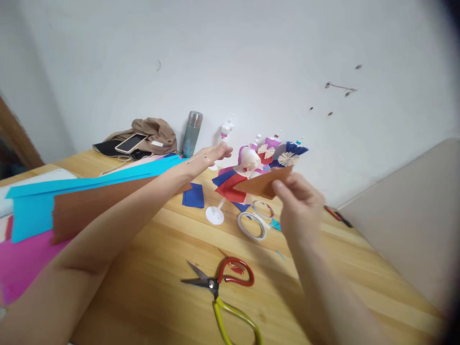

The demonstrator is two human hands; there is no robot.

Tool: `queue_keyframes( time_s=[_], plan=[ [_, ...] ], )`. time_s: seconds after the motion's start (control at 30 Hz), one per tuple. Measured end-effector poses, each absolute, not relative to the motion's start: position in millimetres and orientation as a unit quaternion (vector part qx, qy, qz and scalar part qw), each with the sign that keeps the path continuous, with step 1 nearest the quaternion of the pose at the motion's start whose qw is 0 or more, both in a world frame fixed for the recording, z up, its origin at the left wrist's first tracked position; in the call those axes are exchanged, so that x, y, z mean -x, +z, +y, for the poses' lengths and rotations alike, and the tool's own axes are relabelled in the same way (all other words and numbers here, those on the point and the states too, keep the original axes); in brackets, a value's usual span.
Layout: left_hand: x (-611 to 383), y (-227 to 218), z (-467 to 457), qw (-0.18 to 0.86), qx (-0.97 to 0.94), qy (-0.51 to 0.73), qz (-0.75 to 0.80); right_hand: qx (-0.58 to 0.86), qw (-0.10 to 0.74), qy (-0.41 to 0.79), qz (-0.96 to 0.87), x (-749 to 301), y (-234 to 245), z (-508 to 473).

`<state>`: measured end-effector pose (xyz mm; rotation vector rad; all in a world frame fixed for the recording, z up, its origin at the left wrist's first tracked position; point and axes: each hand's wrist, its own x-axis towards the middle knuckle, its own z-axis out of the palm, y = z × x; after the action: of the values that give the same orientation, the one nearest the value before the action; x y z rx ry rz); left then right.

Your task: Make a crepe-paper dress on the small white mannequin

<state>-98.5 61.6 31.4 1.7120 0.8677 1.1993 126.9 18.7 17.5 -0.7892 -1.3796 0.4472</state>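
My right hand (300, 199) pinches a piece of brown paper (260, 185) between thumb and fingers, above the table. Reaching across to the back, my left hand (212, 154) has its fingers stretched out and nothing visible in them. Just beyond its fingertips stands a small white figure (225, 130); I cannot tell whether they touch. Behind the brown paper is a doll-like figure with a skirt of red (232, 187) and blue paper on a white round base (214, 215). More decorated figures with pleated paper fans (288, 158) stand behind my right hand.
Open scissors (212, 283) with red and yellow handles lie in front. Tape rolls (251, 226) and a blue paper piece (193, 195) rest mid-table. Blue sheets (32, 218) and brown sheets (82, 211) lie left under my arm. A thermos (192, 134), phone (131, 143) and brown cloth (158, 134) are behind.
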Motion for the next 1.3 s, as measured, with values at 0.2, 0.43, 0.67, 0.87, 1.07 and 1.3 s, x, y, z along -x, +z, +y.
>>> queue_keyframes(
  time_s=[0.2, 0.43, 0.67, 0.87, 1.07, 1.3],
  plan=[
    [110, 38, 80, 0.443, -0.626, 0.550, 0.332, 0.320, 0.676, 0.082, -0.658, -125, 93, 26],
    [116, 65, 47, 0.374, -0.652, 0.614, 0.240, 0.353, 0.461, 0.139, -0.802, -72, 127, 27],
    [120, 84, 18, 0.403, -0.647, 0.601, 0.240, 0.351, 0.429, 0.145, -0.820, -54, 132, 14],
    [124, 86, 20, 0.400, -0.644, 0.596, 0.264, 0.315, 0.461, 0.061, -0.827, -62, 137, 23],
    [126, 93, 18, 0.345, -0.648, 0.600, 0.318, 0.479, 0.409, -0.120, -0.767, -80, 140, 56],
    [128, 90, 23, 0.324, -0.669, 0.582, 0.330, 0.449, 0.390, -0.024, -0.803, -99, 128, 78]
  ],
)
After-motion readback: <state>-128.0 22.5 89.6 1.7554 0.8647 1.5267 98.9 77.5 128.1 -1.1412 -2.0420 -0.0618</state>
